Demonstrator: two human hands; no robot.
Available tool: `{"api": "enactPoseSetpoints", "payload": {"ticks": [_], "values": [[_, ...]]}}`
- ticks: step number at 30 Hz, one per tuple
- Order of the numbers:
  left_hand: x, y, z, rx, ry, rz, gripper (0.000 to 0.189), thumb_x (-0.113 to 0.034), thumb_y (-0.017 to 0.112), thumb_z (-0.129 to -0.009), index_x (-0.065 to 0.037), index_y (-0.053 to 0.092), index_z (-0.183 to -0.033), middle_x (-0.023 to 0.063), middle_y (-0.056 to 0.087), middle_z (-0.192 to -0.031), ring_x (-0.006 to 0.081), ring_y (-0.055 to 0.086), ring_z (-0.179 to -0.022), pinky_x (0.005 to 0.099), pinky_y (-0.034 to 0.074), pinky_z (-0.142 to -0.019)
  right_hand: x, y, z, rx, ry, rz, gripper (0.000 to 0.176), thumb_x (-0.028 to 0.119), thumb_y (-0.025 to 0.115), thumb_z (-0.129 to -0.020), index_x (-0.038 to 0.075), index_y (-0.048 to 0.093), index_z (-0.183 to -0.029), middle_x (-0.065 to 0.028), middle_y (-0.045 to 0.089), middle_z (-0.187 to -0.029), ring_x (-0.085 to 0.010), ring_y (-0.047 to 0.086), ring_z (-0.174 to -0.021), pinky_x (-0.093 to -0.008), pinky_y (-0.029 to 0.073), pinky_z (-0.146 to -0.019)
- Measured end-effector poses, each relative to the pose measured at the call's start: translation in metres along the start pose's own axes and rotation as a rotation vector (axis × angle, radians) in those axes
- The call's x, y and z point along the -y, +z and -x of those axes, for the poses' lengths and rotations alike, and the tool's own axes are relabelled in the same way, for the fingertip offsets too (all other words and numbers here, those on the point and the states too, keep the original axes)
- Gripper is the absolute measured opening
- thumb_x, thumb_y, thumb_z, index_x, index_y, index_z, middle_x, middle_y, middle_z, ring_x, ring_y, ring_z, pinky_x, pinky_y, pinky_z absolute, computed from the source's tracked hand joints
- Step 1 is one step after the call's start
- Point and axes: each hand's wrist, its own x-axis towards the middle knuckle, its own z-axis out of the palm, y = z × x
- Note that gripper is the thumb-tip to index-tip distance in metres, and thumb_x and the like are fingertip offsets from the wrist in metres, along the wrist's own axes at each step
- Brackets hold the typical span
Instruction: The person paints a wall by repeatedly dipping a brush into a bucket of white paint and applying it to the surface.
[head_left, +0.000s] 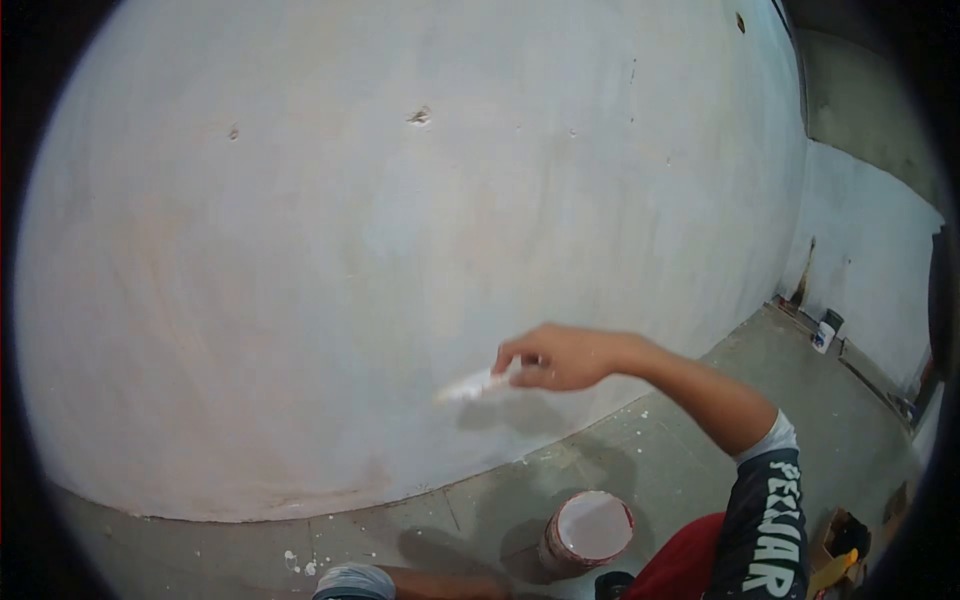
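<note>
My right hand (562, 358) is out in front of the white wall (330, 250), closed around a paintbrush (470, 387). The brush points left, with its pale, slightly blurred bristle end close to the lower wall. On the floor below stands a round bucket (592, 528) with a red-edged rim and white paint inside. My left forearm (440, 583) crosses the bottom edge of the view, left of the bucket. The left hand itself does not show.
The wall has chipped spots (420, 116) and patchy colour. White drips (292, 562) dot the grey floor (640, 440). At the far right corner stands a small white container (826, 331) with a dark top. A box of items (842, 545) sits at the lower right.
</note>
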Motion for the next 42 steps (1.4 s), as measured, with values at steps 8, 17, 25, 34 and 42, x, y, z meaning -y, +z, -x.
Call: {"api": "enactPoseSetpoints", "payload": {"ticks": [8, 17, 25, 34, 42], "values": [[0.014, 0.008, 0.015, 0.071, -0.1, 0.113, 0.049, -0.022, 0.052, -0.078, 0.005, 0.053, -0.119, 0.0246, 0.063, -0.1, 0.037, 0.062, -0.093, 0.0488, 0.047, -0.08, -0.101, 0.082, 0.045, 0.221, -0.039, -0.11, 0.029, 0.023, 0.058, -0.088, 0.006, 0.059, -0.112, -0.0162, 0.062, -0.087, -0.0288, 0.059, -0.082, -0.0398, 0.046, -0.074], [0.021, 0.021, 0.035, 0.164, -0.156, 0.169, 0.05, -0.02, 0.053, -0.077, 0.006, 0.052, -0.12, 0.0252, 0.063, -0.099, 0.037, 0.062, -0.092, 0.0488, 0.047, -0.08, -0.192, 0.149, 0.051, 0.335, -0.161, -0.082, 0.03, 0.024, 0.062, -0.083, 0.008, 0.062, -0.108, -0.0166, 0.065, -0.093, -0.0297, 0.062, -0.09, -0.0393, 0.048, -0.079], [-0.009, -0.022, 0.036, 0.211, -0.227, 0.202, 0.053, -0.017, 0.057, -0.074, 0.006, 0.051, -0.121, 0.0256, 0.061, -0.106, 0.0369, 0.06, -0.099, 0.0462, 0.046, -0.086, -0.206, 0.154, 0.066, 0.561, -0.019, -0.109, 0.029, 0.03, 0.063, -0.083, 0.011, 0.065, -0.104, -0.0145, 0.065, -0.103, -0.0299, 0.061, -0.097, -0.0398, 0.046, -0.084], [0.015, 0.032, 0.005, 0.036, 0.033, 0.249, 0.055, -0.03, 0.063, -0.076, -0.002, 0.054, -0.122, 0.0173, 0.06, -0.118, 0.0313, 0.059, -0.106, 0.0425, 0.048, -0.088, -0.223, 0.145, 0.096, 0.723, 0.325, -0.109, 0.033, 0.029, 0.061, -0.087, 0.007, 0.063, -0.111, -0.011, 0.067, -0.097, -0.0225, 0.063, -0.088, -0.0363, 0.05, -0.077], [-0.042, -0.014, 0.068, 0.069, -0.213, 0.271, 0.05, -0.032, 0.06, -0.072, -0.002, 0.061, -0.112, 0.0216, 0.064, -0.108, 0.0363, 0.06, -0.104, 0.0427, 0.048, -0.087, -0.183, 0.122, 0.117, 0.91, 0.544, -0.158, 0.023, 0.025, 0.059, -0.087, 0.008, 0.064, -0.102, -0.0066, 0.063, -0.075, -0.0158, 0.056, -0.057, -0.0301, 0.045, -0.048]]}}
